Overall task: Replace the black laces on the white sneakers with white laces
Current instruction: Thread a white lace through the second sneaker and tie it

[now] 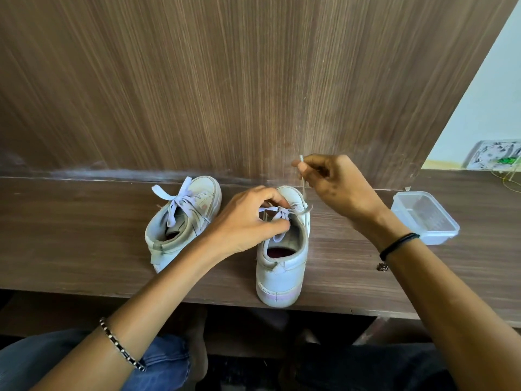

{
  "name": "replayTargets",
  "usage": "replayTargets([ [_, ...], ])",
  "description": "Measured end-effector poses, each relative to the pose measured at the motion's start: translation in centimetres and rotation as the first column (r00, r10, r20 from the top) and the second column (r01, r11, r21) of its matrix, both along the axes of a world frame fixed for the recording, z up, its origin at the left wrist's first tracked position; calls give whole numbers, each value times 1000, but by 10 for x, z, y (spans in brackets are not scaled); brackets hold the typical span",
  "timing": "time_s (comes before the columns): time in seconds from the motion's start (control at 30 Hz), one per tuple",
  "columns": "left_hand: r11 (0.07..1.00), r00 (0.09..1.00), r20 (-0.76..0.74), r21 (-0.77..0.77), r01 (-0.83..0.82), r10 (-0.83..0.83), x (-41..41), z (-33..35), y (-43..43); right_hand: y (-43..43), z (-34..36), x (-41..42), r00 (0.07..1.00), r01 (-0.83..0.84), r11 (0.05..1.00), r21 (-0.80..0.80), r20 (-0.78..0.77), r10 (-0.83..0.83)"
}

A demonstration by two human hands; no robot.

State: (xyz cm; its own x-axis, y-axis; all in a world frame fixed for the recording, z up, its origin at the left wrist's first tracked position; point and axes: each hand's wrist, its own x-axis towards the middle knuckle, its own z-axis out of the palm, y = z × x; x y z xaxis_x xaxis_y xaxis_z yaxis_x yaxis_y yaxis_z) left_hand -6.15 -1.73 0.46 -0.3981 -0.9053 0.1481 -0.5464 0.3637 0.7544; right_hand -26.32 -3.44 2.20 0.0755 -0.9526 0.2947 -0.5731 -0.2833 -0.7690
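Note:
Two white sneakers stand on a wooden ledge (pixel 84 221), toes toward the panel behind. The left sneaker (pixel 180 221) carries a white lace tied in a bow. The right sneaker (pixel 282 263) has a white lace (pixel 277 214) threaded through its eyelets. My left hand (pixel 248 218) pinches the lace over that shoe's tongue. My right hand (pixel 335 184) pinches the lace's free end (pixel 303 182) and holds it up above the toe. No black laces are in view.
A clear plastic box (pixel 425 218) lies on the ledge to the right of the shoes. A vertical wooden panel (pixel 225 80) rises right behind the ledge. My knees in jeans (pixel 158 362) are below the ledge's front edge.

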Motion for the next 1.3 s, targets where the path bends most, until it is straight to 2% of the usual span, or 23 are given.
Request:
replayTargets([
  [0.1,1000,1000,-26,7,6,-6,1,1,1,5,7,-3,991,-85,996,-22,-110,82],
  [0.23,1000,994,-111,9,-21,22,4,4,4,8,13,-11,977,-158,987,-4,-148,156],
  [0.43,993,980,-163,-8,-115,113,3,1,4,7,8,-13,899,-253,966,54,-356,255],
  [0.73,988,964,-236,117,-98,123,4,3,7,6,5,-12,876,-295,953,73,-377,301],
  [1.0,990,966,-234,112,-88,112,4,5,8,6,5,-12,840,-328,942,68,-435,324],
  [1.3,988,961,-248,120,-93,121,4,4,8,8,6,-6,840,-355,932,75,-411,353],
])
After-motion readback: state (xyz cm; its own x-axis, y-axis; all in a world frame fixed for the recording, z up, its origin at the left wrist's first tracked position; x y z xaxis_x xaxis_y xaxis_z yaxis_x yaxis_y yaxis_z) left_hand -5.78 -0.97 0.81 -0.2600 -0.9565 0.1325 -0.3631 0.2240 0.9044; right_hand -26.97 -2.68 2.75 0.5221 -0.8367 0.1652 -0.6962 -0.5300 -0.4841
